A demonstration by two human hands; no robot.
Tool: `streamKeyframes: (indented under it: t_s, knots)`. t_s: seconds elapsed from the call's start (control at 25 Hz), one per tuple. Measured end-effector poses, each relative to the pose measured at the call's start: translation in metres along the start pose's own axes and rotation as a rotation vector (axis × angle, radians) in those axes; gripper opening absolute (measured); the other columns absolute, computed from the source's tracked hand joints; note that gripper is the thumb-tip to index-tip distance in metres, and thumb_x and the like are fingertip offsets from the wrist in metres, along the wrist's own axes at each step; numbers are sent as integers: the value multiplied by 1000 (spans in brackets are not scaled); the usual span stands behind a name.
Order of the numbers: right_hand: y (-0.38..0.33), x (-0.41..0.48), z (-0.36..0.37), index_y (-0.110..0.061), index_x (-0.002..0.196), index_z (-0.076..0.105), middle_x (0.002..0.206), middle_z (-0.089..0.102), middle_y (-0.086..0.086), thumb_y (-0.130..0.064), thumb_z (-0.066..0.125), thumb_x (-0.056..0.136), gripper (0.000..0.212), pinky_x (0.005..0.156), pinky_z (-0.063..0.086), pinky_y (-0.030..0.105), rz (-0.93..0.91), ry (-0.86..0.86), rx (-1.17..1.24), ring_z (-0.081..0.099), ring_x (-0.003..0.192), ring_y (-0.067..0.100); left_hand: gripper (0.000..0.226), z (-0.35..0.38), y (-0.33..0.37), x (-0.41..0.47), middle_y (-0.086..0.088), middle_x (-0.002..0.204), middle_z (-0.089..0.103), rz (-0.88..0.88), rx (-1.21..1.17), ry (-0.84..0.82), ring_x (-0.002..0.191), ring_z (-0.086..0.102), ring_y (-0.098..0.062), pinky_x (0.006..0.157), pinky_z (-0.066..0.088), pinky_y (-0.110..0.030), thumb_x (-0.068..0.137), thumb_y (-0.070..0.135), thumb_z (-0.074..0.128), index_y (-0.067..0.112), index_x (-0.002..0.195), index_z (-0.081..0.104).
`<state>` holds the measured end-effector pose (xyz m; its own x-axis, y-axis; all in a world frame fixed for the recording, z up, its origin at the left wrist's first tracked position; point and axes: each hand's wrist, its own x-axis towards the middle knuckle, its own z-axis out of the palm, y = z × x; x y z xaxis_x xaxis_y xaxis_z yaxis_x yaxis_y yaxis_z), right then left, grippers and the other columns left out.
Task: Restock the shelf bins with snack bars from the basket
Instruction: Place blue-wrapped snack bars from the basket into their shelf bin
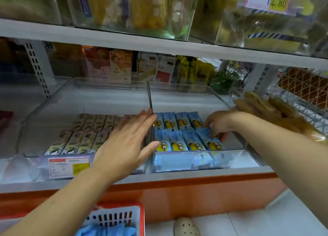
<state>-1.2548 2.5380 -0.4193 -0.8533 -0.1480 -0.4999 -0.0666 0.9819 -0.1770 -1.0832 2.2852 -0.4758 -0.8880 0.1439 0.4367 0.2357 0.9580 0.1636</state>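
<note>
Blue snack bars point(179, 140) fill two rows in the right clear bin point(204, 160), with more in the basket point(124, 216) below. The right hand point(219, 124) has its grip pinched on the rightmost front bar point(210, 141). The left hand point(127, 141), grip released, touches the row's other end. Seat the bar flat, flush with its neighbours.

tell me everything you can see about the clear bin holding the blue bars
The clear bin looks like rigid transparent plastic, open-topped, with a low front wall. It sits on the white shelf, right of a matching bin. Two rows of blue snack bars fill its front, more showing below through the front wall; its back is bare. The right hand reaches in, gripping the rightmost front bar. The open left hand is at its left wall.
</note>
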Motion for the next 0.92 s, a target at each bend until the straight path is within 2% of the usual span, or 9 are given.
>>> streamKeyframes:
  t_s: [0.08, 0.16, 0.28, 0.32, 0.4, 0.52, 0.68, 0.8, 0.92]
  knots:
    - [-2, -9, 1, -7, 138, 48, 114, 57, 17, -2, 63, 89, 51, 78, 59, 42, 32, 42, -26, 68, 89, 32, 69, -2, 1, 1, 25, 148, -10, 0, -14, -17, 141, -2, 4, 115, 10, -30, 93, 70, 22, 39, 151, 0]
    - [-5, -28, -4, -12, 137, 49, 125, 53, 14, -9, 62, 92, 47, 73, 60, 38, 10, 196, -45, 67, 89, 31, 70, -6, 6, 3, 25, 148, -6, -13, -52, -19, 145, 4, -4, 118, 10, -33, 93, 65, 29, 37, 152, 4]
    - [-19, -73, 9, -21, 110, 61, 86, 70, 6, -25, 60, 93, 18, 53, 53, 28, -280, 530, 234, 66, 60, 16, 62, -25, 15, -14, 14, 156, 20, 35, -138, 114, 144, 16, -6, 119, 17, -33, 96, 51, 44, 28, 151, 26]
    - [-26, -92, 21, -23, 101, 63, 74, 69, 4, -27, 60, 93, 9, 49, 50, 27, -383, 529, 390, 64, 53, 14, 56, -30, 16, -28, 10, 152, 33, 75, -147, 191, 142, 25, -6, 117, 21, -30, 96, 47, 46, 25, 147, 36]
    - [-47, -124, 59, -24, 87, 65, 65, 68, 1, -28, 60, 92, 9, 44, 49, 25, -519, 279, 568, 65, 50, 15, 45, -28, 10, -75, 8, 139, 50, 74, -175, 268, 131, 41, -7, 112, 28, -24, 96, 39, 46, 21, 137, 49]
    - [-80, -134, 146, -19, 87, 66, 64, 67, -1, -23, 58, 92, 9, 45, 49, 23, -528, -122, 341, 66, 54, 14, 40, -5, -12, -164, 5, 132, 56, -219, -233, 24, 124, 50, -13, 106, 37, -28, 95, 32, 51, 22, 133, 54]
    - [-119, -106, 266, -10, 121, 60, 89, 62, 5, -13, 53, 95, 28, 55, 47, 23, -390, -244, 135, 56, 56, 9, 45, 29, -39, -253, 7, 148, 41, -554, -241, -429, 136, 37, -12, 111, 31, -32, 99, 35, 49, 30, 143, 41]
    - [-132, -87, 321, -5, 136, 45, 112, 61, 16, -20, 50, 98, 41, 66, 45, 28, -282, -197, 41, 60, 79, 21, 45, 35, -42, -285, 6, 149, 39, -597, -272, -508, 134, 39, -13, 109, 35, -32, 99, 38, 47, 33, 143, 39]
    - [-138, -84, 359, -4, 137, 39, 109, 60, 17, -31, 47, 99, 47, 68, 41, 36, -208, -128, 95, 54, 80, 29, 44, 33, -43, -299, 6, 150, 38, -631, -318, -525, 130, 43, -14, 107, 38, -33, 100, 37, 46, 32, 143, 39]
